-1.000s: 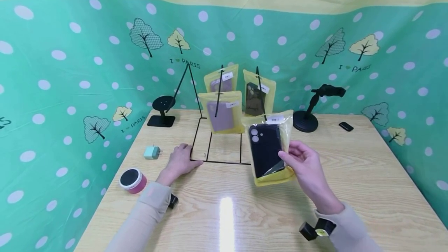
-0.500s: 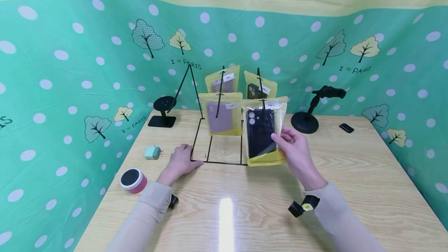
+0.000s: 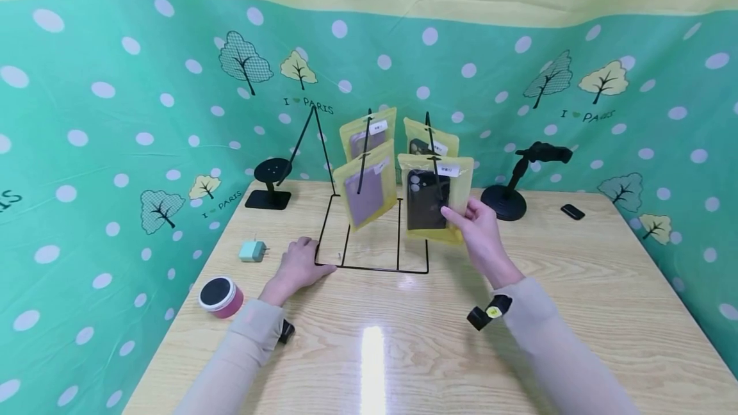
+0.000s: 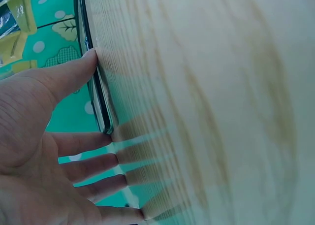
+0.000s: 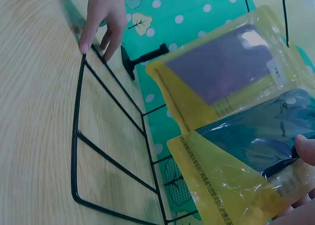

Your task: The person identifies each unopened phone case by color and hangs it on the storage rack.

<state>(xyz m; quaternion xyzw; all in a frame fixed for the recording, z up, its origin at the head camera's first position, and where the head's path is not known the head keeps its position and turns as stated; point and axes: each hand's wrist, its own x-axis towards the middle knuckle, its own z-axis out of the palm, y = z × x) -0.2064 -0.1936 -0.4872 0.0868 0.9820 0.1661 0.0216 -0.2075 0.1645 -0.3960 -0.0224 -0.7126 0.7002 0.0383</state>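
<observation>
Green polka-dot cloth w/ trees was hung behind a light wood table [image 3: 576, 287], and a black wire display rack [image 3: 375, 264] was stood at the table's middle. A yellow pouch w/ a dark phone case [image 3: 429, 200] was pinched at its right edge by the right hand [image 3: 481, 232], thumb and fingers closed on it, and held up at the rack's front right peg, just off the table. In the right wrist view the thumb tip [image 5: 306, 148] was seen pressed on the pouch's clear face. A pouch w/ a lilac case [image 3: 366, 187] was hung tilted on the rack's front left peg, just beside the held pouch; two more yellow pouches [image 3: 371, 133] were hung behind them. The left hand [image 3: 300, 264] was laid flat at the rack's front left corner, fingers relaxed and nothing gripped; the thumb was seen touching the base wire in the left wrist view. Left of the rack were seen a mint charger plug [image 3: 252, 251], a pink round tin w/ black lid [image 3: 220, 296] and a small black round stand [image 3: 268, 181]. Right of the rack were a black clamp stand [image 3: 513, 191] and a small black item [image 3: 573, 212].
</observation>
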